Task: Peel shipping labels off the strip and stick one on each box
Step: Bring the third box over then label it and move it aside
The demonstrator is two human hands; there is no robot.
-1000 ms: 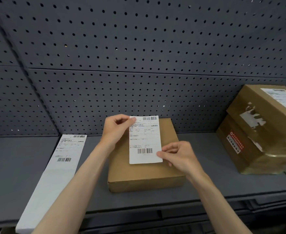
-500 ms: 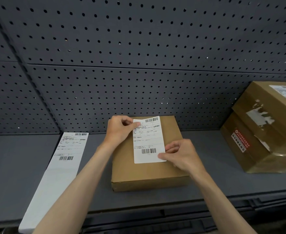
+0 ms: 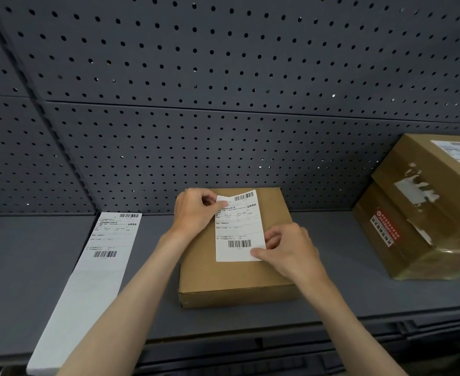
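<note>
Taking the flat box (image 3: 234,270) in the middle of the grey shelf (image 3: 20,267) as your landmark: well to its left lies the label strip (image 3: 93,280), its near end running over the shelf edge and cut off at the bottom of the view, with one printed label (image 3: 116,234) on its far end whose small print is too fine to read. Your left forearm comes up from the bottom edge, slanting toward the box's far left corner, and your left hand (image 3: 195,213) hides that corner; its fingers are curled and its thumb and forefinger pinch the upper left corner of the loose label (image 3: 238,226), which is bent up a little there. That label lies over the right half of the box top, slightly tilted, and you cannot tell how much of it is already stuck down. Your right forearm rises from the lower right toward the box's right edge, and your right hand (image 3: 291,251) covers that edge; its fingers are bent and its thumb and fingertips clamp the label's lower right corner. To the right of the box, well apart, stand stacked boxes (image 3: 418,213), the upper one tilted, wrapped in shiny tape and cut off by the right edge of the view; a white label on top is only partly visible. Behind everything stands the perforated back panel (image 3: 223,77).
</note>
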